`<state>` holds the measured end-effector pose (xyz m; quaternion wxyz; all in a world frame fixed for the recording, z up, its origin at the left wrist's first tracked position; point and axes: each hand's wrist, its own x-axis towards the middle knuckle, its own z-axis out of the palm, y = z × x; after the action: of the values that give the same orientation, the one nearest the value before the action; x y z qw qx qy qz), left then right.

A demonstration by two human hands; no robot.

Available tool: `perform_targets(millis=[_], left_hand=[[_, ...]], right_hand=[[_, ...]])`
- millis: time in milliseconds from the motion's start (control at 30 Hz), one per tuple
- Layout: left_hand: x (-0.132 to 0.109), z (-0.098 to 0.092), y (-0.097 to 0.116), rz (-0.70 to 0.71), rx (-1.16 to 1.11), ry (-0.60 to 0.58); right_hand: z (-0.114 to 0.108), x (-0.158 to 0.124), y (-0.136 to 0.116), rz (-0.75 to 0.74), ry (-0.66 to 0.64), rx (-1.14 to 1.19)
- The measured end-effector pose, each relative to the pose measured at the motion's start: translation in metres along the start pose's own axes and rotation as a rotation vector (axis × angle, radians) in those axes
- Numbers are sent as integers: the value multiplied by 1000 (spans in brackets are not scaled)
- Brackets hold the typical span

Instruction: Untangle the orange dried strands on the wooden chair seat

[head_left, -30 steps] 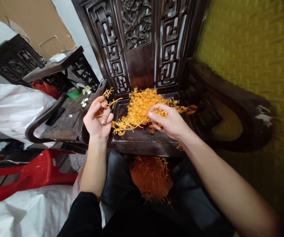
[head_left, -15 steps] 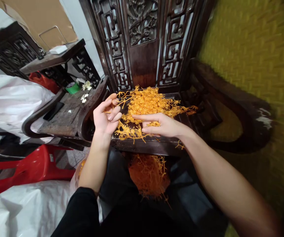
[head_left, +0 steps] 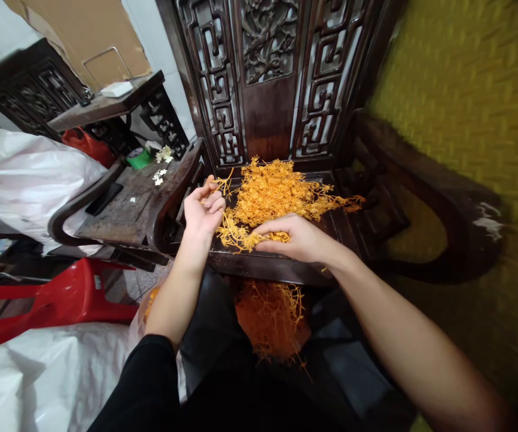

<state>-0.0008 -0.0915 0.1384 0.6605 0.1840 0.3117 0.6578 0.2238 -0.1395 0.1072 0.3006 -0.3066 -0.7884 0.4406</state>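
Head view. A person sits facing a carved wooden chair (head_left: 268,78). A pile of orange strands (head_left: 281,192) (probably a cordyceps-type fungus) lies on the chair seat (head_left: 337,225), towards its far side and up against the carved back.

**Left hand** (head_left: 202,210): palm turned up and fingers loosely curled. Thumb and fingertips are pinched on a few thin strands (head_left: 223,183) at the left edge of the pile.

**Right hand** (head_left: 295,237): palm down and fingers bent. It is closed lightly over a small clump (head_left: 236,237) at the near edge of the seat.

**Orientation:** the pinched strands run from the fingertips away towards the far right, with their free ends over the pile. The small clump has its long axis left to right, along the seat's near edge. The pile is also widest left to right and trails off to the right.

**Technique (a judgement):** the strands look brittle and tangled. They are best teased apart with a light pinch, pulling along their length rather than across it. The right hand should hold the clump flat so that nothing drags off the near edge.

**Surroundings:** a second orange heap (head_left: 272,321) lies below the seat edge, between the person's knees. On the left are a dark side table (head_left: 119,204), a red plastic stool (head_left: 60,297) and white sacks (head_left: 24,174). On the right is a yellow woven surface (head_left: 466,90).
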Motion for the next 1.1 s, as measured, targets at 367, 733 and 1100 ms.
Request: perform_targets(millis=[367, 733, 1100], left_hand=[[-7, -32, 28, 284, 1946, 31], [-40, 0, -24, 247, 1139, -479], [-54, 14, -22, 38, 896, -329]], right_hand=[[-19, -10, -6, 60, 235, 90], [-19, -4, -1, 40, 261, 0], [-14, 1, 5, 20, 639, -52]])
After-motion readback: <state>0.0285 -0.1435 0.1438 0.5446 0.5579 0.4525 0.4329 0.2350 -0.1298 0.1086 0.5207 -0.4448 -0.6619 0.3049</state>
